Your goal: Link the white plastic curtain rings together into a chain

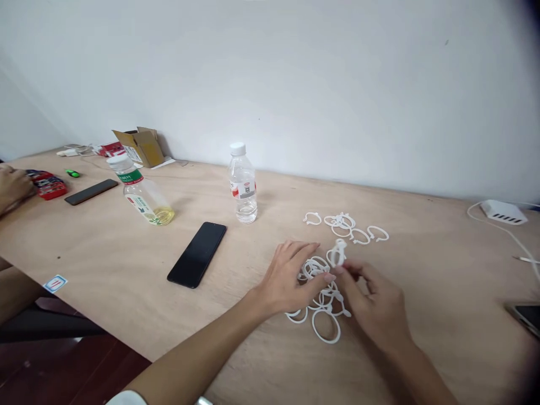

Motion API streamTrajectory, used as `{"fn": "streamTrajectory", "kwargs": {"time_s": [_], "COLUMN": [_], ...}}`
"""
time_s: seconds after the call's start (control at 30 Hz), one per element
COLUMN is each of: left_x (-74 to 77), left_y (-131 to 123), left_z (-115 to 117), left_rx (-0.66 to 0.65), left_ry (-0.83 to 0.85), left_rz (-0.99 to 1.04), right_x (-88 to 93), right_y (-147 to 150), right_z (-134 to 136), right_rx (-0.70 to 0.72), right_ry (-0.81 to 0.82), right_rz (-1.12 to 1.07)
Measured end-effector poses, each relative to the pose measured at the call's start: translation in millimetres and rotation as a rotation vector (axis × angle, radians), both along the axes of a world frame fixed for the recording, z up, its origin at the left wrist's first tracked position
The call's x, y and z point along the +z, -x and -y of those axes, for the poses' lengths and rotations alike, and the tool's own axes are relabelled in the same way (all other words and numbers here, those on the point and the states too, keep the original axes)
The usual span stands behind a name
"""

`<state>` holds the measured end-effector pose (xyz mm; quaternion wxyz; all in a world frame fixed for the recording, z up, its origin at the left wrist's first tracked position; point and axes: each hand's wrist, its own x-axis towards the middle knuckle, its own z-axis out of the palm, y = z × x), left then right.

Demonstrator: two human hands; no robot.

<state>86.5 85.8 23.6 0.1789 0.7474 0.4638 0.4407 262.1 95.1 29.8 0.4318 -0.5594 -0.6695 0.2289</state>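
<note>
A pile of white plastic rings [326, 326] lies on the table, several of them overlapping. My left hand [284, 275] is over the pile's left side, thumb and fingers stretched apart, partly covering the rings. Between the thumb and fingertips of my right hand [377, 298] is a white ring [336, 256], held up at the pile's far edge and slightly blurred. Farther back lies a smaller group of white rings [341, 224]; some show a gap and knobbed ends.
Left of my hands lie a black phone [197, 254], a clear water bottle [243, 191] and a tilted bottle with yellow liquid [141, 194]. Behind them stands an open cardboard box [145, 147]. A white charging hub [504, 211] sits far right. Another person's hand [14, 185] is far left.
</note>
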Motion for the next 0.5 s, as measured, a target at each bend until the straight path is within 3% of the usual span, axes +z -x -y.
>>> {"fn": "streamTrajectory", "kwargs": {"time_s": [0.1, 0.17, 0.37, 0.5], "left_x": [2.4, 3.6, 4.4, 3.4], "left_y": [-2, -3, -6, -2], "left_z": [1, 2, 1, -1], "left_rx": [-0.108, -0.138, -0.114, -0.035], "left_ry": [-0.007, 0.018, 0.321, 0.164], "left_rz": [0.115, 0.230, 0.470, 0.403], "right_x": [3.3, 3.4, 0.2, -0.1], "right_y": [18, 23, 21, 16], "right_z": [15, 20, 19, 14], "right_rx": [0.229, 0.283, 0.316, 0.232], "right_ry": [-0.019, -0.020, 0.099, 0.131], "right_rz": [-0.090, -0.159, -0.236, -0.306]}}
